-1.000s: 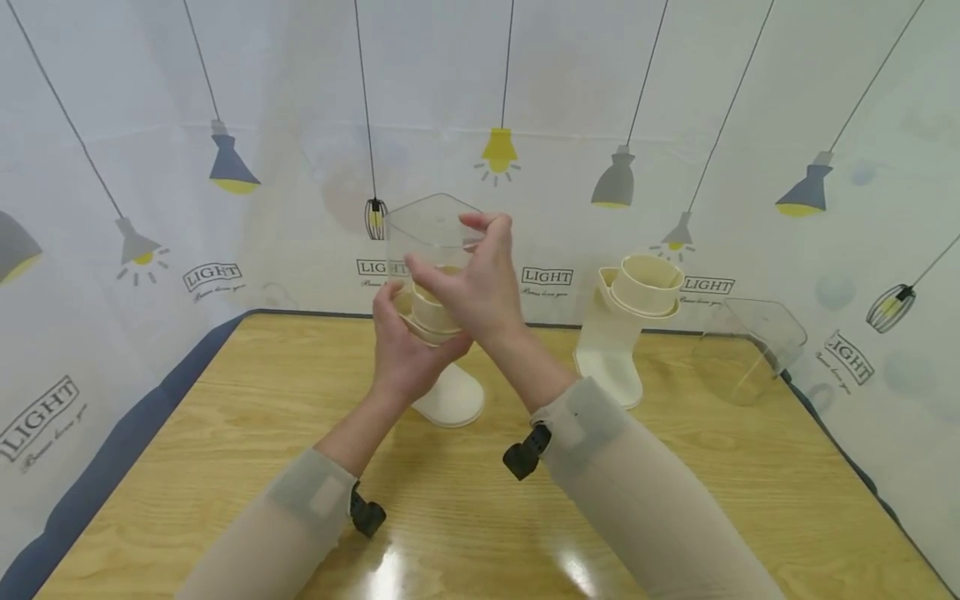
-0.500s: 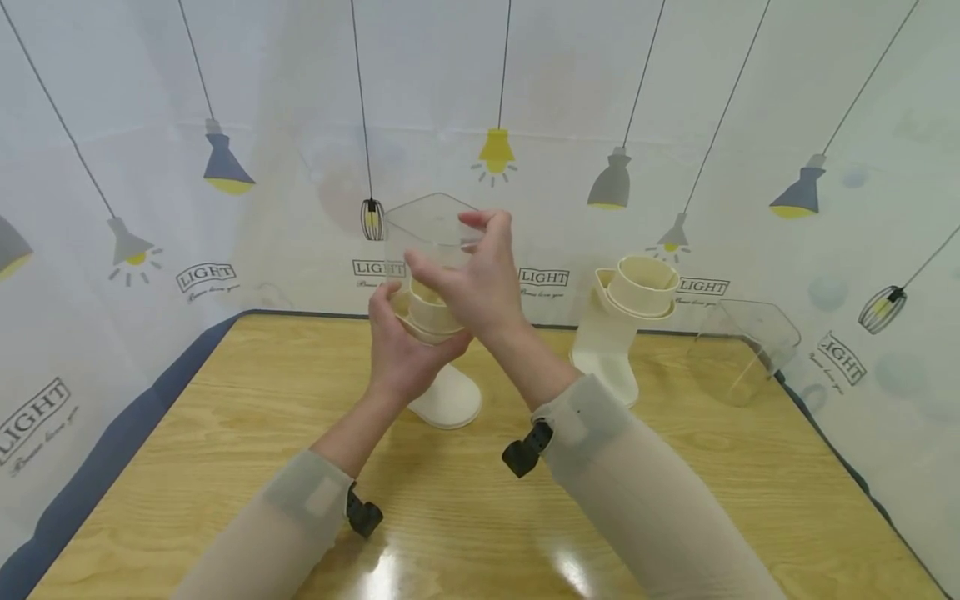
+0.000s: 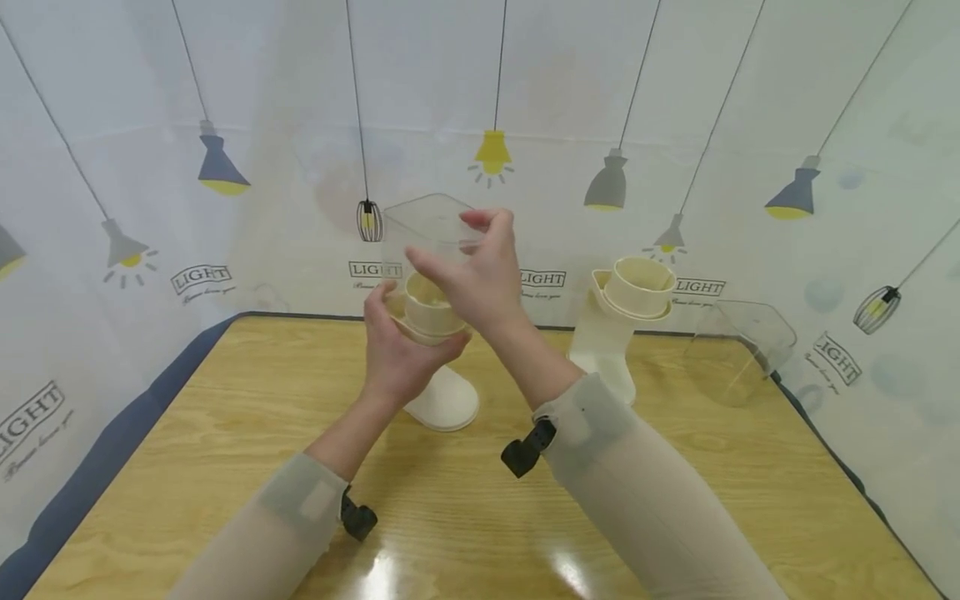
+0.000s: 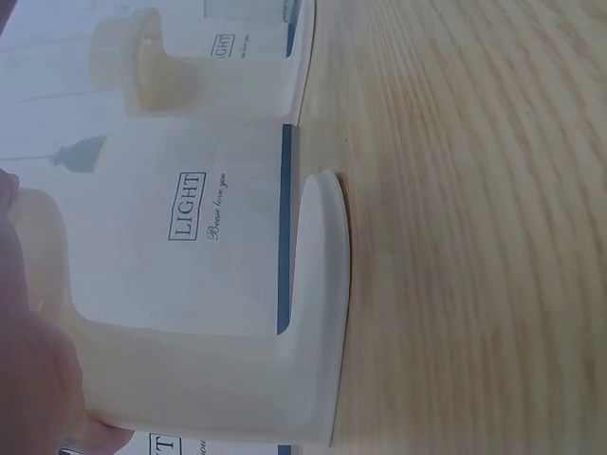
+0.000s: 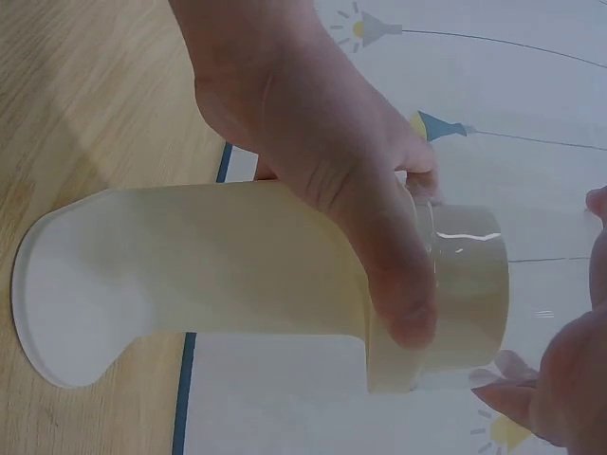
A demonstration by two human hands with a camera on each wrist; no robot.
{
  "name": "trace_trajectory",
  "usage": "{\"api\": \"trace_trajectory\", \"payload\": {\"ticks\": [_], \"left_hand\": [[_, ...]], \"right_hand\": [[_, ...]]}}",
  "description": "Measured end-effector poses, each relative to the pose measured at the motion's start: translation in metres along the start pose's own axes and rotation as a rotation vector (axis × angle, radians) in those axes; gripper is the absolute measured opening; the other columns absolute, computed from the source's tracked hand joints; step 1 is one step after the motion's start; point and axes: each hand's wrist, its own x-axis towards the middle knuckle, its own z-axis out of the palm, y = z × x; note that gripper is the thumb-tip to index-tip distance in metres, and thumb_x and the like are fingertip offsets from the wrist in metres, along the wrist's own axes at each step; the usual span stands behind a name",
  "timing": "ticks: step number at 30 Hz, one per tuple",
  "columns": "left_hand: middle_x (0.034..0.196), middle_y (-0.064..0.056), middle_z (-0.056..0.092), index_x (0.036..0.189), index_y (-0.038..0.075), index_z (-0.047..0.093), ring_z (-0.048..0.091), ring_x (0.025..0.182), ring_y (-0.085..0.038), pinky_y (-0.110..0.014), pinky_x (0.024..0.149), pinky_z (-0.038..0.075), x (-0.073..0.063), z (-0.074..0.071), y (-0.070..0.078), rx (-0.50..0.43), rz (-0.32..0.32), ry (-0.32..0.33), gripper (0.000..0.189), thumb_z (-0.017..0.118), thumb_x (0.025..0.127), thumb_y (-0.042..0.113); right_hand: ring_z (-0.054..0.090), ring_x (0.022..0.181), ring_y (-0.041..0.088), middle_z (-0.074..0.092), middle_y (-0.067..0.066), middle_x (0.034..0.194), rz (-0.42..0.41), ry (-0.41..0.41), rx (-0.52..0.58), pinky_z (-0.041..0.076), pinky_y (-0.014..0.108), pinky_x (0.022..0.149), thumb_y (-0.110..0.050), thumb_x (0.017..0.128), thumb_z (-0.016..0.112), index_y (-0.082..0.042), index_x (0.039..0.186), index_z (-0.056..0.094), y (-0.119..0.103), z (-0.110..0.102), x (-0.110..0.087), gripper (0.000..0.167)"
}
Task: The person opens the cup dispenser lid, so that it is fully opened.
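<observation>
1. Head view: right hand (image 3: 483, 275) holds the clear container (image 3: 420, 221) by its right side, thumb and fingers part-spread.
2. Left hand (image 3: 401, 354) is curled round the head of the cream stand (image 5: 247, 265), upright on the surface (image 3: 480, 508).
3. Governing relation: container sits above the stand's round collar (image 3: 431, 315), along its vertical long axis; right hand nearer the container, left nearer the collar. Contact between these parts: cannot be confirmed.
</observation>
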Motion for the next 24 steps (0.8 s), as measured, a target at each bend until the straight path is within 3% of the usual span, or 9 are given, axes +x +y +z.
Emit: {"api": "trace_trajectory", "payload": {"ticks": [9, 12, 18, 24], "left_hand": [[0.155, -0.020, 0.043, 0.162, 0.015, 0.024, 0.056, 0.129, -0.031, -0.051, 0.109, 0.054, -0.001, -0.002, 0.000, 0.000, 0.001, -0.006, 0.124, 0.102, 0.070, 0.044], [0.156, -0.020, 0.042, 0.162, 0.016, 0.023, 0.055, 0.131, -0.032, -0.052, 0.111, 0.053, 0.000, -0.003, 0.000, 0.006, -0.007, -0.017, 0.125, 0.102, 0.070, 0.043], [0.160, -0.017, 0.039, 0.160, 0.020, 0.026, 0.050, 0.142, -0.035, -0.051, 0.119, 0.045, 0.002, -0.004, -0.001, -0.019, -0.002, -0.013, 0.123, 0.104, 0.068, 0.039], [0.160, -0.019, 0.039, 0.162, 0.018, 0.024, 0.052, 0.138, -0.032, -0.052, 0.118, 0.048, 0.000, -0.006, -0.001, -0.026, -0.033, -0.045, 0.127, 0.105, 0.067, 0.040]], "right_hand": [[0.059, 0.135, 0.032, 0.050, 0.004, 0.154, 0.048, -0.007, 0.039, 0.057, 0.045, 0.106, -0.039, 0.086, 0.094, -0.012, 0.145, 0.040, -0.004, -0.001, 0.000, 0.084], [0.058, 0.136, 0.031, 0.049, 0.005, 0.153, 0.002, -0.026, -0.029, 0.058, 0.045, 0.104, -0.038, 0.086, 0.094, -0.012, 0.146, 0.040, -0.009, 0.000, -0.003, 0.085], [0.057, 0.140, 0.029, 0.048, 0.009, 0.153, -0.166, -0.084, -0.175, 0.061, 0.043, 0.092, -0.041, 0.086, 0.094, -0.010, 0.145, 0.040, -0.018, 0.003, -0.005, 0.085], [0.057, 0.137, 0.029, 0.049, 0.009, 0.151, -0.122, -0.049, -0.133, 0.058, 0.043, 0.104, -0.038, 0.085, 0.096, -0.010, 0.146, 0.041, -0.014, 0.002, -0.008, 0.087]]}}
